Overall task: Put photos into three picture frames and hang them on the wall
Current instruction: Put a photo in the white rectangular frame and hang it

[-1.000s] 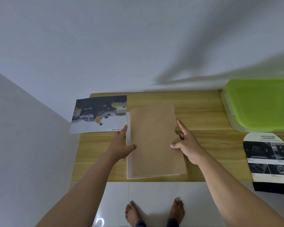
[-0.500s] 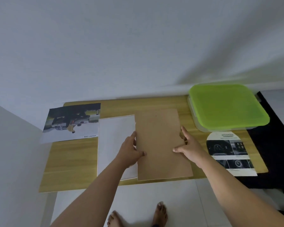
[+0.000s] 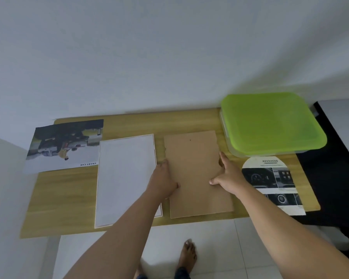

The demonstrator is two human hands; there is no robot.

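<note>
A backing board (image 3: 195,174) lies flat near the wooden table's (image 3: 58,198) front edge, right of centre. A person's left hand (image 3: 162,183) and right hand (image 3: 229,176) pinch its long sides, thumbs on top. A white frame (image 3: 125,178) lies just left of it. A car photo (image 3: 67,146) overhangs the back-left corner, a green-lidded box (image 3: 270,121) sits at the back-right corner, and a dashboard print (image 3: 274,178) lies at the right edge.

Left hand (image 3: 163,183) and right hand (image 3: 228,176) pinch the backing board (image 3: 195,170) by its sides near the table (image 3: 69,198) front edge, white frame (image 3: 125,178) just beside it.
</note>
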